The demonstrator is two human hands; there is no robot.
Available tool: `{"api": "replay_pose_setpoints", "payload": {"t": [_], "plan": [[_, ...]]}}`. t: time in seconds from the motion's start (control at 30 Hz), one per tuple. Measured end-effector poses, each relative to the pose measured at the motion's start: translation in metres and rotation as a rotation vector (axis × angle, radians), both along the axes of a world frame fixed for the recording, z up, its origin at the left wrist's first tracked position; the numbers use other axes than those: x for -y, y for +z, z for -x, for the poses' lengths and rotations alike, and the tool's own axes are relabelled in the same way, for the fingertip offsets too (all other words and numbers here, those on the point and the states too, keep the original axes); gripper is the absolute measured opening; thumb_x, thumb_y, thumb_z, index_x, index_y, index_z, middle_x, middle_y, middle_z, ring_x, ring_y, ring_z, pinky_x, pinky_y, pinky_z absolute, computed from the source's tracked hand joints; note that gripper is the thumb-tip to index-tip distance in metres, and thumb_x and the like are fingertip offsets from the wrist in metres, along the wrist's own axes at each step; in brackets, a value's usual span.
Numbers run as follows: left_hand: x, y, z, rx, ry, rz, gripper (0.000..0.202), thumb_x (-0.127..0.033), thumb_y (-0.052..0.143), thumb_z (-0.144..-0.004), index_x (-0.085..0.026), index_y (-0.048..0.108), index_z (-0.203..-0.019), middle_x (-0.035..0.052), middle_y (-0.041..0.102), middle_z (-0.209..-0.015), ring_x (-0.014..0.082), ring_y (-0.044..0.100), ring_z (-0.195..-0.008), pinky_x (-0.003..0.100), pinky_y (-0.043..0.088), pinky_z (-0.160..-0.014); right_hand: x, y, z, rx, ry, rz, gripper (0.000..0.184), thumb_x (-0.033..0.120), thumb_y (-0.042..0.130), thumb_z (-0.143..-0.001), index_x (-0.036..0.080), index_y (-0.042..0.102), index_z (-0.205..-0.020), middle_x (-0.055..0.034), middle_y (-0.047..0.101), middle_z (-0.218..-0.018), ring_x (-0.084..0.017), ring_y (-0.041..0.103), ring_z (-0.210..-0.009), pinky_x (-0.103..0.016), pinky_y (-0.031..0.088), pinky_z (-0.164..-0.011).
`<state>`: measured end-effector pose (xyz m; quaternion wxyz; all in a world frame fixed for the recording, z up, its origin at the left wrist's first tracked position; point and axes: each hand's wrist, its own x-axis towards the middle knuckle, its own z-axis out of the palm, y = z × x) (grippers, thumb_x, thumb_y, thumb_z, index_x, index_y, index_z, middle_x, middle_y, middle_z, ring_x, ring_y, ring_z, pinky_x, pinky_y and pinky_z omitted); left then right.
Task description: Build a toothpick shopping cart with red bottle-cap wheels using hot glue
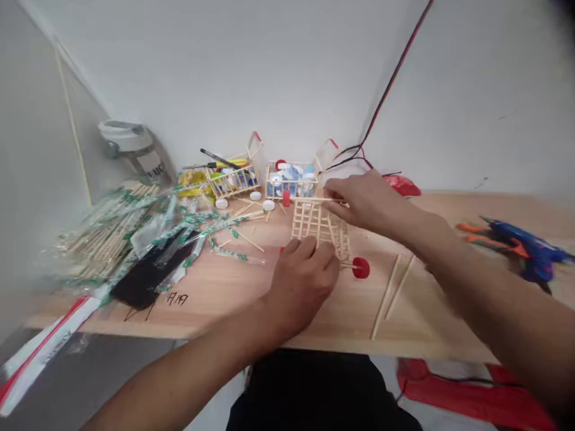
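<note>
A small cart of thin wooden sticks (313,222), built as a lattice, is on the table in front of me. My left hand (306,280) is closed on its near side, covering part of the frame. At the cart's far side my right hand (362,200) pinches near the end of a wooden stick (314,199); the fingertips partly hide the contact. A red bottle-cap wheel (286,198) is at that stick's left end. Another red cap wheel (360,267) sits on a near axle stick, right of my left hand. A red edge shows left of my left hand.
Two stick baskets (233,182) (291,188) filled with caps and pens stand behind. Left are bagged chopsticks (117,236), a black phone-like slab (155,269) and a lidded container (135,149). Two loose sticks (390,293) and a blue glue gun (534,248) lie right.
</note>
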<state>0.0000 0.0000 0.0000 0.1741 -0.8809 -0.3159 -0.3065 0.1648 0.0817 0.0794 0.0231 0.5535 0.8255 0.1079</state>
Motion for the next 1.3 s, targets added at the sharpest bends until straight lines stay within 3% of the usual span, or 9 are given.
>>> {"api": "replay_pose_setpoints", "payload": {"t": [0.2,0.53,1.03,1.17,1.3], "plan": [[0.001,-0.001,-0.001,-0.015,0.036,0.022,0.016,-0.012,0.058,-0.089,-0.018,0.057,-0.074,0.0024,0.062,-0.080,0.0204,0.051,-0.075,0.035,0.041,-0.063,-0.003,-0.003,0.002,0.065,-0.014,0.004,0.018,0.027,0.042,-0.092,0.018,0.057,-0.089,-0.0087,0.070,-0.081,-0.025,0.061,-0.073,-0.034,0.021,-0.066],[0.003,0.001,-0.002,0.007,0.055,0.012,0.019,-0.007,0.056,-0.088,-0.017,0.057,-0.072,0.0026,0.061,-0.077,0.0200,0.050,-0.073,0.035,0.039,-0.062,-0.003,-0.007,-0.002,0.051,-0.014,-0.005,0.019,0.027,0.039,-0.092,0.018,0.055,-0.085,-0.0067,0.067,-0.073,-0.023,0.058,-0.066,-0.035,0.023,-0.066],[0.002,0.005,0.010,-0.047,-0.050,0.156,0.012,-0.012,0.057,-0.091,-0.014,0.064,-0.082,0.0059,0.066,-0.093,0.0202,0.054,-0.085,0.034,0.046,-0.073,0.001,-0.008,-0.001,0.060,-0.019,-0.013,0.021,0.031,0.043,-0.095,0.017,0.058,-0.090,-0.0086,0.070,-0.077,-0.025,0.064,-0.072,-0.035,0.026,-0.068],[-0.004,0.015,0.023,0.099,-0.081,0.157,0.015,-0.012,0.052,-0.095,-0.015,0.066,-0.096,0.0056,0.067,-0.101,0.0190,0.055,-0.094,0.033,0.047,-0.082,-0.001,-0.007,-0.001,0.048,-0.028,-0.007,0.019,0.031,0.045,-0.093,0.018,0.059,-0.089,-0.0083,0.071,-0.078,-0.026,0.064,-0.073,-0.035,0.028,-0.070],[-0.036,0.039,0.033,0.240,0.032,0.049,0.021,-0.014,0.048,-0.096,-0.018,0.069,-0.096,0.0056,0.069,-0.095,0.0203,0.054,-0.094,0.036,0.045,-0.085,-0.002,-0.008,-0.001,0.053,-0.043,0.002,0.019,0.032,0.047,-0.092,0.018,0.059,-0.088,-0.0087,0.071,-0.080,-0.026,0.064,-0.074,-0.036,0.029,-0.071]]}}
